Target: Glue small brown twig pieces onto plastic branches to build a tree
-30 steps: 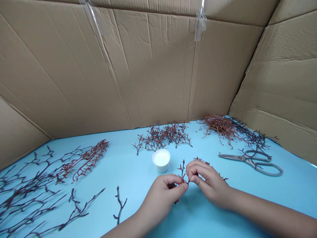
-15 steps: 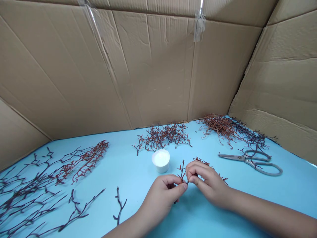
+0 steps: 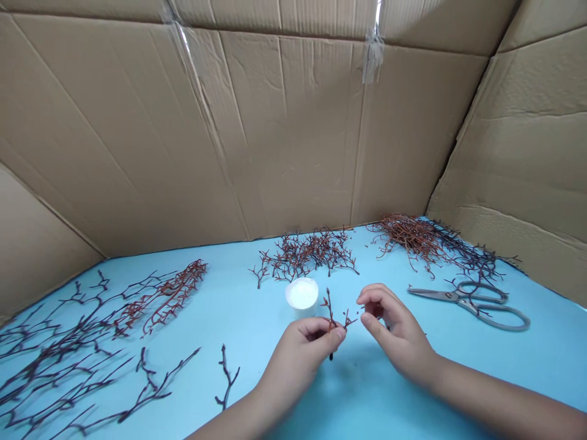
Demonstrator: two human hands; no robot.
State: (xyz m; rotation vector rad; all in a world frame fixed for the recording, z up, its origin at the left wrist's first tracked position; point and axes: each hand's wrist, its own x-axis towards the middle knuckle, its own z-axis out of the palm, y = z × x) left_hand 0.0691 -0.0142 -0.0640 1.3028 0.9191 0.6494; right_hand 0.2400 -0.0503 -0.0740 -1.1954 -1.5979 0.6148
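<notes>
On the blue desk [image 3: 257, 318], dark branches [image 3: 68, 351] and a reddish bundle [image 3: 177, 290] lie at the left, a heap of small twigs [image 3: 309, 250] behind the white cup [image 3: 301, 299], and the scissors [image 3: 458, 296] at the right, near another red pile [image 3: 408, 235]. The left hand [image 3: 293, 351] has its grip closed around a forked sprig [image 3: 329, 308], upright before the cup. The right hand [image 3: 398, 333] is loosely curled beside it, with thumb and fingers parted.
</notes>
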